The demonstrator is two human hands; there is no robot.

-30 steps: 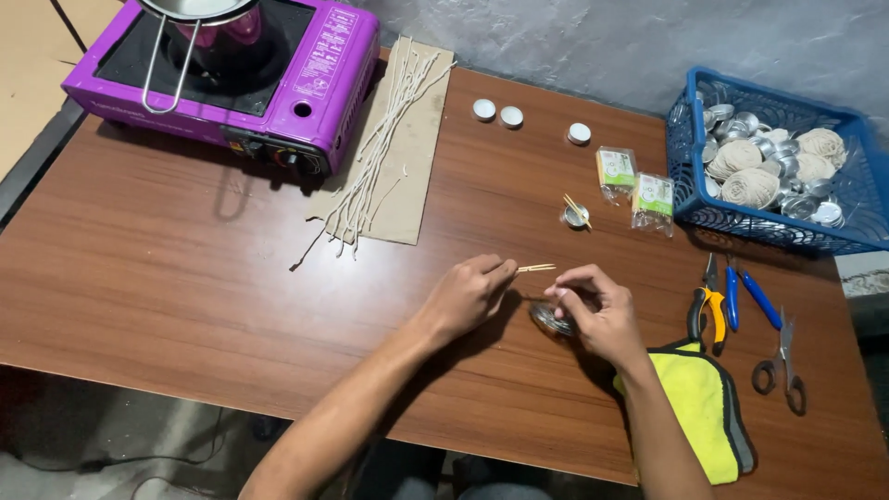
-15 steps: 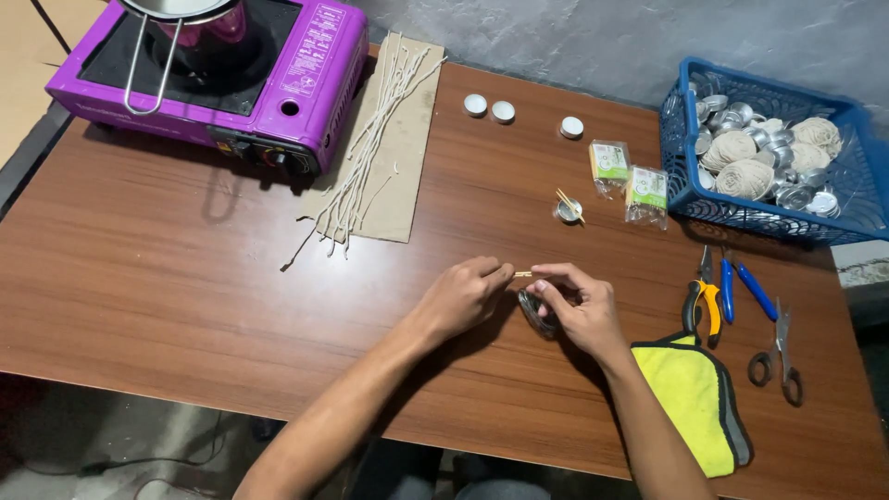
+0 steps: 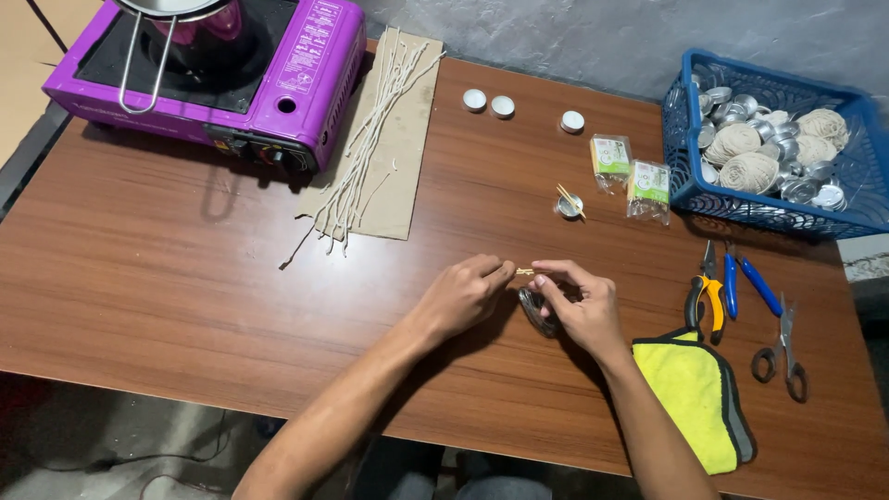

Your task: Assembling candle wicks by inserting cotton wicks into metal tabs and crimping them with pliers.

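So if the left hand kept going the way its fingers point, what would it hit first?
The left hand points right, so it would likely meet the right hand first; both already pinch the small stick between them.

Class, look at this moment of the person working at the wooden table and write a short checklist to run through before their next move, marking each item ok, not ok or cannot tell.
1. Both hands on the work: left hand and right hand pinch a small stick between them. Ok.
2. Small metal cup steadied under the right hand: partly hidden. Cannot tell.
3. Pliers and scissors within reach, to the right. Ok.
4. Wicks lie on the cardboard, off the stove. Ok.
5. Stove switched off: knob unreadable. Cannot tell.
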